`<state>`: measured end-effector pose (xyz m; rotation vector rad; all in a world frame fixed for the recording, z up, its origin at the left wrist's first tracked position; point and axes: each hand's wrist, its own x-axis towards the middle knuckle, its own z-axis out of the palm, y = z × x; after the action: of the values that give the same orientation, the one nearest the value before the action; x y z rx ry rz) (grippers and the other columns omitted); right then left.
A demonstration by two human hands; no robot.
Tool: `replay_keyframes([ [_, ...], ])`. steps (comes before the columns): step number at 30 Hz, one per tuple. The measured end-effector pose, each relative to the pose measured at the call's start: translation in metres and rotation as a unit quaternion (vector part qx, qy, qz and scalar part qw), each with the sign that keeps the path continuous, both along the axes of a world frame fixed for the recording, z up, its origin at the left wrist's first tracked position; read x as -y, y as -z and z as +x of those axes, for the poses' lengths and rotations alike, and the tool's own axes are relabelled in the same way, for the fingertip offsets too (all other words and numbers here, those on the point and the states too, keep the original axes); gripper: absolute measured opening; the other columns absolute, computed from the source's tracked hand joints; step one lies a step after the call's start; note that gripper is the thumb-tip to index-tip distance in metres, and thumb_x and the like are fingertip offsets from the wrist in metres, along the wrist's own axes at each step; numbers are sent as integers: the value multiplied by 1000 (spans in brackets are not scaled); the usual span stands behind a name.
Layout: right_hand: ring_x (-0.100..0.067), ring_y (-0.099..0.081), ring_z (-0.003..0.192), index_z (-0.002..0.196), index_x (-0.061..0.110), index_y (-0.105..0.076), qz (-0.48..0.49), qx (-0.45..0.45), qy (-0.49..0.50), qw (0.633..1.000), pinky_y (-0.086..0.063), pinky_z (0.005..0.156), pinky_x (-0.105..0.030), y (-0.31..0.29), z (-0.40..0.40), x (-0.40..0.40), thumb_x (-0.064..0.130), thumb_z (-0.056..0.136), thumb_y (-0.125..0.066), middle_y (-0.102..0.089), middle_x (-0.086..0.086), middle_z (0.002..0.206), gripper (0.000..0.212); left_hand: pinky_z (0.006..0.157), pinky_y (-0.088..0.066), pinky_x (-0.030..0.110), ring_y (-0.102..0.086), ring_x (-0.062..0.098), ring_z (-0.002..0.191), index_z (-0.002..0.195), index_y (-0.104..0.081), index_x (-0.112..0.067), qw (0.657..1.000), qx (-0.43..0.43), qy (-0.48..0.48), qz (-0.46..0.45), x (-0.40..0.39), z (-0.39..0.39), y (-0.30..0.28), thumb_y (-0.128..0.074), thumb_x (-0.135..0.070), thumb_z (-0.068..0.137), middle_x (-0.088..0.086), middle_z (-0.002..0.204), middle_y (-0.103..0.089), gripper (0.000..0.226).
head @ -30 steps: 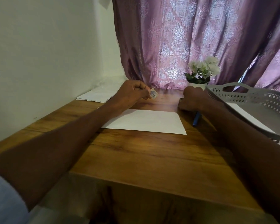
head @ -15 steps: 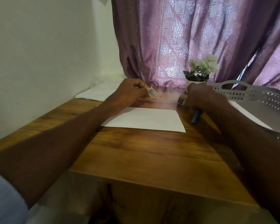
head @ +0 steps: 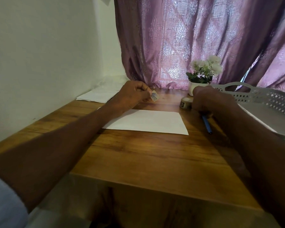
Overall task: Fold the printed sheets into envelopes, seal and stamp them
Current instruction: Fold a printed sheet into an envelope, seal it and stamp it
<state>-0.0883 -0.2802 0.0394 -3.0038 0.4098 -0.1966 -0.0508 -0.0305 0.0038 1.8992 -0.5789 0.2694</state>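
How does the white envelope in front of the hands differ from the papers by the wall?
The envelope lies alone mid-table, between the forearms; the papers sit at the far left corner against the wall. The envelope looks like one flat piece; the papers look like several overlapping sheets. The left hand holds a stamp just beyond the envelope, away from the papers. Both are white, flat on the table.
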Motion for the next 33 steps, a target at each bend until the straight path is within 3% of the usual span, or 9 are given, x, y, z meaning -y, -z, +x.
replay_keyframes([
  [5, -21, -45, 62, 77, 15, -50, -47, -2, 4, 999, -54, 70, -37, -6, -4, -6, 19, 67, -79, -48, -7, 75, 31, 92, -62, 37, -79, 24, 95, 105, -75, 0, 1000, -9, 8, -13, 0, -1, -1, -73, -12, 96, 13, 99, -80, 16],
  [8, -26, -50, 67, 83, 8, -60, -60, 160, -56, 984, -36, 62, -28, -11, -7, -17, 20, 79, -75, -57, -9, 74, 19, 85, -64, 32, -80, 22, 91, 101, -76, -4, 999, -15, 19, -21, 1, -3, -1, -74, -13, 96, 11, 95, -81, 10],
  [10, -29, -61, 74, 86, 1, -67, 57, 238, -97, 965, -41, 64, -30, -11, -10, -34, 24, 87, -68, -61, -11, 73, 23, 75, -63, 23, -80, 18, 87, 97, -77, -9, 1000, -14, 20, -19, 3, -4, -1, -74, -14, 95, 8, 91, -82, 5],
  [14, -25, -75, 80, 97, 3, -78, 367, 151, -146, 906, -60, 67, -34, -3, -19, -72, 44, 93, -72, -75, -10, 89, 41, 66, -59, 17, -78, 13, 77, 93, -77, -15, 999, -6, 19, -28, 6, -5, -4, -73, -19, 97, 4, 85, -81, 7],
  [18, -29, -78, 82, 96, 0, -78, 501, 162, -146, 837, -62, 66, -31, 4, -17, -75, 12, 83, -83, -78, -17, 91, 18, 75, -61, 21, -78, 14, 78, 89, -78, -18, 999, 5, 25, -31, 3, -2, -6, -72, -20, 97, 1, 82, -81, 10],
  [23, -32, -79, 84, 95, -5, -77, 559, 148, -117, 807, -64, 77, -39, 5, -9, -73, 5, 78, -84, -78, -20, 89, 21, 76, -61, 20, -78, 20, 82, 88, -80, -13, 999, 5, 35, -17, 3, 1, -3, -70, -22, 98, 4, 84, -81, 16],
  [26, -31, -79, 84, 95, -5, -76, 573, 145, -107, 800, -64, 83, -43, 6, -6, -75, 5, 78, -82, -78, -20, 89, 21, 68, -55, 12, -73, 8, 71, 82, -80, -17, 1000, 13, 29, -4, 3, 2, -4, -72, -30, 97, -1, 77, -80, 21],
  [30, -26, -79, 86, 101, -4, -73, 601, 143, -105, 779, -65, 74, -34, 3, -8, -69, 9, 83, -78, -79, -17, 91, 22, 60, -51, 10, -69, 3, 60, 72, -77, -20, 999, 25, -19, -16, -4, 5, -5, -74, -31, 96, -4, 66, -75, 27],
  [33, -23, -79, 85, 103, -4, -72, 621, 139, -107, 764, -64, 72, -31, 0, -9, -59, 9, 85, -77, -80, -16, 89, 23, 55, -50, 9, -72, 5, 64, 85, -79, -15, 998, -6, -21, -63, -11, 4, -10, -74, -34, 96, 0, 75, -79, 23],
])
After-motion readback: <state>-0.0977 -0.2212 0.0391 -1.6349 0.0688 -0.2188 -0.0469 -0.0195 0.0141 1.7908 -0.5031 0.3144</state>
